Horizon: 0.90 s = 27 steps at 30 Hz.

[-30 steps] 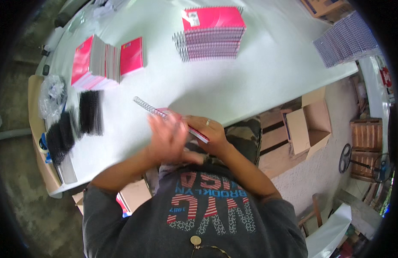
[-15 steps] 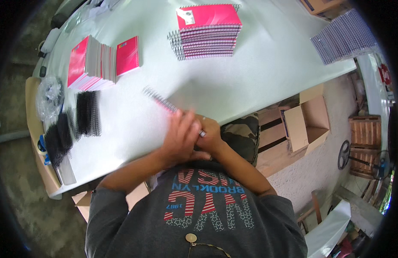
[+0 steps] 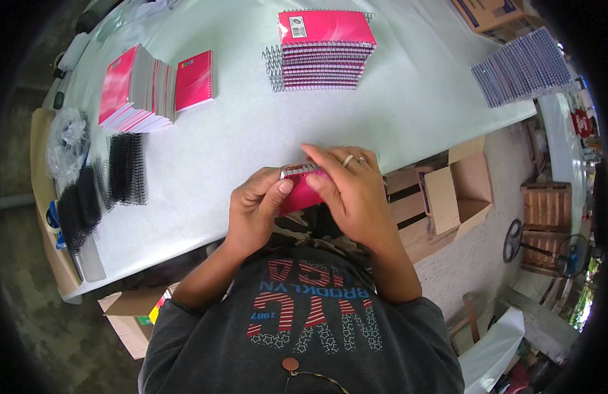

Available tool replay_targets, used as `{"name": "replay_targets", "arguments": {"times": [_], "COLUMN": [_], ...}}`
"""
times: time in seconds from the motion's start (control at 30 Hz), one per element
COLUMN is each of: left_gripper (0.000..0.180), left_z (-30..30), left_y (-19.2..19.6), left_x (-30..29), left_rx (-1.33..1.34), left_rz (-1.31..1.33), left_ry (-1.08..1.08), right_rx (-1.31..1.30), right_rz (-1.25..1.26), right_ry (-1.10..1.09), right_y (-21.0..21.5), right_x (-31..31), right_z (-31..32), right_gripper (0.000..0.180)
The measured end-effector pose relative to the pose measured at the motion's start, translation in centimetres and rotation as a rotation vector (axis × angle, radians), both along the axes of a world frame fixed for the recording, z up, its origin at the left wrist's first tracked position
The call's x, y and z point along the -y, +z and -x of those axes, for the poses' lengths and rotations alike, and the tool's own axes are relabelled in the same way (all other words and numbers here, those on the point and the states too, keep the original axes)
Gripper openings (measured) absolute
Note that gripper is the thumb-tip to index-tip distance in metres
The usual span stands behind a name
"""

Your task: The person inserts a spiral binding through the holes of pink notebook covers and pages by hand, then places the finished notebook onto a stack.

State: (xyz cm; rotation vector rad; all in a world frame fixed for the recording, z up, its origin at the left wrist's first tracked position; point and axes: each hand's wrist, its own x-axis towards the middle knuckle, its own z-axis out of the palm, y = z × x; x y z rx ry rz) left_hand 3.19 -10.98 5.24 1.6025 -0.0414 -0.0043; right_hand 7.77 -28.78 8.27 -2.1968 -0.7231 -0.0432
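Note:
Close to my body, at the table's near edge, I hold a small pink spiral notebook [image 3: 297, 199] between both hands, its coil side facing away from me. My left hand [image 3: 252, 211] is closed on the left end, with the thumb on the cover by the coil. The right hand [image 3: 358, 194], with rings on it, grips the other end. Its thumb and fingers are at the coil and hide that end. Further off stands a stack of pink spiral notebooks [image 3: 327, 65], loose wire ends sticking out at its left and back.
At the left stand pink-covered pads without coils [image 3: 116, 85], beside another pad [image 3: 193, 82]. Black coils [image 3: 126, 169] and a crumpled plastic bag [image 3: 67, 141] lie near the left edge. A block of coil-bound books [image 3: 522, 67] sits far right. An open cardboard box [image 3: 442, 197] is beyond the table's right edge.
My hands were together over the notebook, its coil pointing up and left. Now they are apart at its two ends, and the pink cover has turned into view.

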Motion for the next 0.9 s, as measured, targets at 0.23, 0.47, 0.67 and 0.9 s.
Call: {"name": "replay_targets", "arguments": {"times": [0.23,0.47,0.67,0.9], "left_gripper": [0.019,0.017,0.021,0.019], "left_z": [-0.6,-1.1,-1.4,-1.9], "left_y": [-0.6,-0.2,0.1,0.1], "left_x": [-0.3,-1.8,-1.5,-2.5], "left_rx": [-0.111,-0.148,-0.070,0.001], "left_rz": [0.358,0.423,0.346,0.242], "left_ry": [0.072,-0.084,-0.138,-0.226], "right_rx": [-0.356,-0.571,-0.473,-0.486], "right_rz": [-0.556,-0.508,-0.547,-0.556], "right_ry": [-0.116,-0.097,-0.072,-0.054], "right_y": [-2.0,-0.4,-0.5,-0.4], "right_x": [-1.6,-1.8,-1.8,-1.9], "right_z": [0.2,0.4,0.8,1.3], "right_gripper": [0.012,0.016,0.016,0.014]}}
